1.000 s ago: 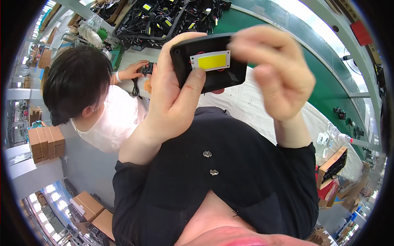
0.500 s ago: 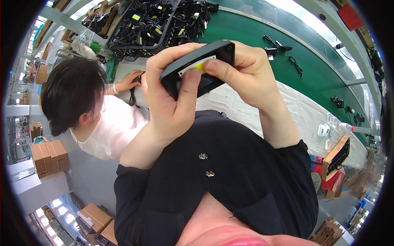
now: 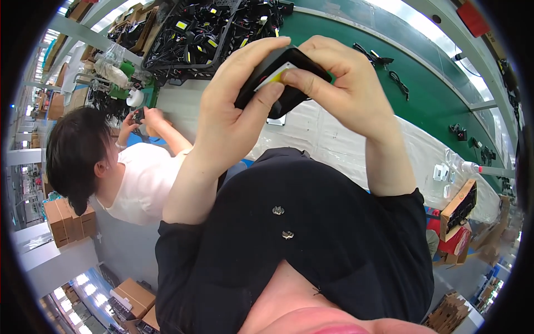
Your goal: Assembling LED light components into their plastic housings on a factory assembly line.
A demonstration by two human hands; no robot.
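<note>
Up in front of my chest I hold a black, flat, rectangular device (image 3: 293, 101) with rounded corners, tilted over the table. A white and yellow label (image 3: 275, 77) lies on its face. My left hand (image 3: 231, 106) wraps round the left edge, its thumb pressing on the label. From the other side my right hand (image 3: 347, 83) grips the device, with its thumb tip also on the label. The far side of the device and several of my fingertips are hidden. On the table just below it is a small white-edged item (image 3: 276, 120), partly covered.
A black crate (image 3: 207, 71) full of cabled black parts with yellow labels stands far left. To my left a co-worker (image 3: 142, 181) holds a small dark part by a green machine (image 3: 119, 73). A cable (image 3: 399, 84) lies on the green mat (image 3: 431, 106), beyond white sheeting (image 3: 389, 153).
The device, held in both hands, has moved slightly farther away and turned, its right end now lower. The co-worker has shifted left, hands moving from the table to near the green machine.
</note>
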